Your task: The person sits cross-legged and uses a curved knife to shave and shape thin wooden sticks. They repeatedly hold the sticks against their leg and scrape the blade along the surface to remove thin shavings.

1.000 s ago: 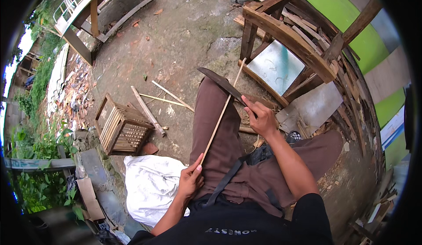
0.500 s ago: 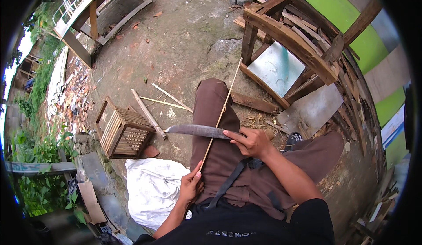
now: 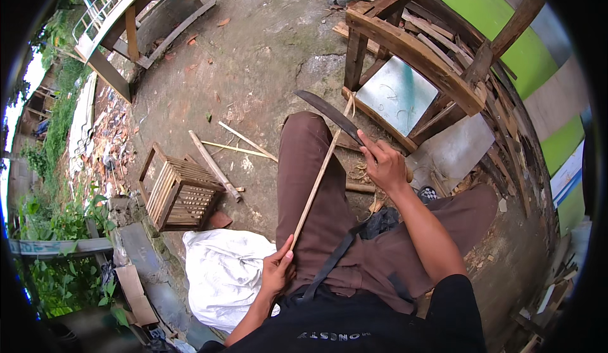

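My left hand [image 3: 277, 269] pinches the near end of a thin bamboo strip [image 3: 314, 196], which runs away from me across my left thigh. A curl of shaving hangs at the strip's far end. My right hand [image 3: 383, 163] grips a machete [image 3: 330, 113] by its handle, the dark blade pointing far left. Its blade crosses the strip near the far end. Left of my leg, a slatted wooden crate [image 3: 183, 188] lies tilted on the ground. Beside it are a bamboo stick [image 3: 215, 166] and thin strips [image 3: 246, 141].
A white cloth sack [image 3: 225, 274] lies by my left hip. Ahead right stands a wooden frame [image 3: 411, 55] with a pale panel [image 3: 398, 94] in it, scrap wood [image 3: 437, 30] behind. A wooden bench [image 3: 130, 33] stands far left. A black bag [image 3: 381, 223] lies between my legs.
The machete has moved from mid-strip to near the far end, away from me, and its blade has turned to point farther ahead. My left hand keeps its hold near the same place.
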`<act>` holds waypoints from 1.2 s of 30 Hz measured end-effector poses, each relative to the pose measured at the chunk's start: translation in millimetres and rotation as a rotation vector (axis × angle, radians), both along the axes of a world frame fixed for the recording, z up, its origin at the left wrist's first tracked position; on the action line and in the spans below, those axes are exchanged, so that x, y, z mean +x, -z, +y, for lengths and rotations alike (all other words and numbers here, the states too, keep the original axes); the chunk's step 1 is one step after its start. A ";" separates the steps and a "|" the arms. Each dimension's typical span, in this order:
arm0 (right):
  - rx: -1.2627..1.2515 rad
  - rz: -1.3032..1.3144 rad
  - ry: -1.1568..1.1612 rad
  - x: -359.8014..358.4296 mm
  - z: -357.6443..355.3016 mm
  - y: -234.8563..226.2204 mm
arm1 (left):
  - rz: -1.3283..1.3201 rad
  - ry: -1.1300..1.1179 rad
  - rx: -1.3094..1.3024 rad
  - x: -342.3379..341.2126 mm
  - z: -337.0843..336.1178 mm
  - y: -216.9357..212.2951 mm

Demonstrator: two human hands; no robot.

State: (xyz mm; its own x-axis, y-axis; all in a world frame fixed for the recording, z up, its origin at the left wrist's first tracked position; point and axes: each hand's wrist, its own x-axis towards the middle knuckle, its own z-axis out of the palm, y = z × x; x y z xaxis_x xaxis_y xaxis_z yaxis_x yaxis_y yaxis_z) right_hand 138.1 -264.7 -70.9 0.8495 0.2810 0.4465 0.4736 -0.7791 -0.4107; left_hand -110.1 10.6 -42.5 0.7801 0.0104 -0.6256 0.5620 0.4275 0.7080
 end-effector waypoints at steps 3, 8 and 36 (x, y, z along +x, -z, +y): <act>0.023 -0.014 -0.182 -14.2 7.1 -2.8 | -0.002 -0.009 0.001 0.0 1.1 -0.7; 0.125 0.044 -0.145 -1.2 -0.4 -2.7 | 0.060 -0.011 -0.033 -1.8 6.4 -3.9; 0.181 0.236 -0.063 -17.5 1.7 13.0 | 0.094 0.068 -0.111 -4.0 13.5 2.2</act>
State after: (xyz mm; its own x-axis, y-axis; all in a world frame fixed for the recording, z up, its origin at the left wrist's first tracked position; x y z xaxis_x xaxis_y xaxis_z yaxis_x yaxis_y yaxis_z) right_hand 120.5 -263.0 -83.8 0.9191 0.2704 0.2866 0.3938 -0.6550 -0.6449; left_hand -114.2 24.1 -44.7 0.7145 -0.1131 -0.6904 0.6539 0.4590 0.6015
